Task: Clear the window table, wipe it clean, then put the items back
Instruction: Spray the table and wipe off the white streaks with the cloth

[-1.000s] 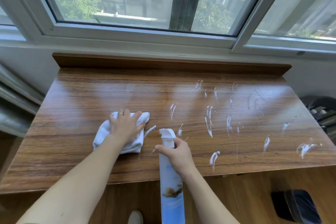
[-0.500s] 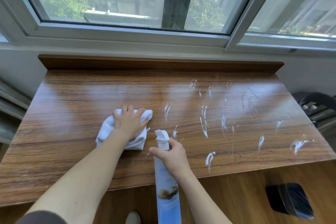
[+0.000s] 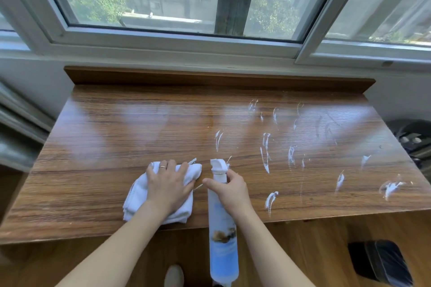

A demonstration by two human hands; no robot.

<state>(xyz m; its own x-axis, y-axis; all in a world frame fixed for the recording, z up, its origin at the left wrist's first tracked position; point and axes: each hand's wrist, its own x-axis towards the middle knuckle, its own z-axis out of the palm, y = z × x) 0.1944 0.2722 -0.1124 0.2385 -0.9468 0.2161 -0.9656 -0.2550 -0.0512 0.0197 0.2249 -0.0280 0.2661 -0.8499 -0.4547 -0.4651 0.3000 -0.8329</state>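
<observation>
1. Comparing this moment with the 2 earlier pictures, the left hand (image 3: 169, 187) has drawn the white cloth (image 3: 149, 196) a little nearer the front edge of the counter (image 3: 112, 137); the fingertips lay nearer the cloth's far edge before and now sit over its middle.
2. The left grip lies flat, fingers spread and pressing the cloth down on the wood rather than curled round it.
3. The right hand (image 3: 233, 190) is wrapped round the neck of the spray bottle (image 3: 222, 235), its forefinger reaching across toward the cloth; that hold looks the same across all 3 pictures, nozzle pointing out over the counter, body hanging below the front edge.
4. The white foam streaks (image 3: 264, 158) on the right half look unchanged in number and shape, so no fresh spray seems to have landed and none has been wiped.
5. The counter carries nothing but cloth and foam, so clearing is done and wiping is in hand; the left half shines bare, the right half is untouched.
6. My judgement: the cloth must next travel right, through the streaks, before any items return.
</observation>
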